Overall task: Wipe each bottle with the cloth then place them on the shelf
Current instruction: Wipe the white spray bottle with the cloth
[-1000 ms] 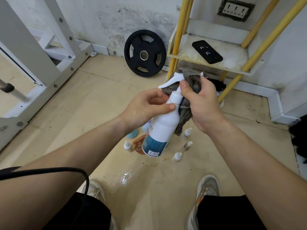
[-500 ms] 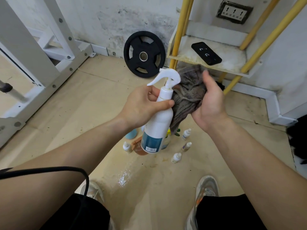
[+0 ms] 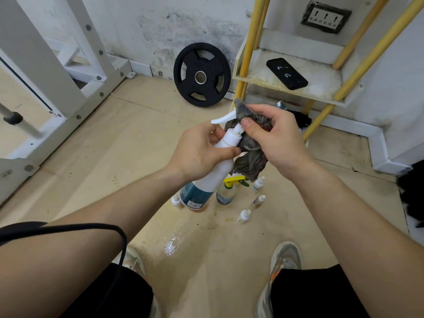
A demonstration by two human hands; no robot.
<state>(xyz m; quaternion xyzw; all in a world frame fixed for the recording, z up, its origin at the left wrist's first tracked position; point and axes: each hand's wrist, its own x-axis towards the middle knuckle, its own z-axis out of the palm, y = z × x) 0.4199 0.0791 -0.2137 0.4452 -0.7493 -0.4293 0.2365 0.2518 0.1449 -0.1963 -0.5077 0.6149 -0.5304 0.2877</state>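
Now crumpled grey cloth [image 3: 251, 164] rubs smooth white plastic bottle [image 3: 213, 177].

Shelf [image 3: 321, 80] front open between yellow posts [image 3: 250, 47]; black device [image 3: 286, 73] occupies middle; bare board right of it.

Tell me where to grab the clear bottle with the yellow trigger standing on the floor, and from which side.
Grip the clear bottle with the yellow trigger by its neck, just under the trigger head, coming down from above. It stands upright, and small white dropper bottles stand close on its right, so a sideways reach would likely knock them over.
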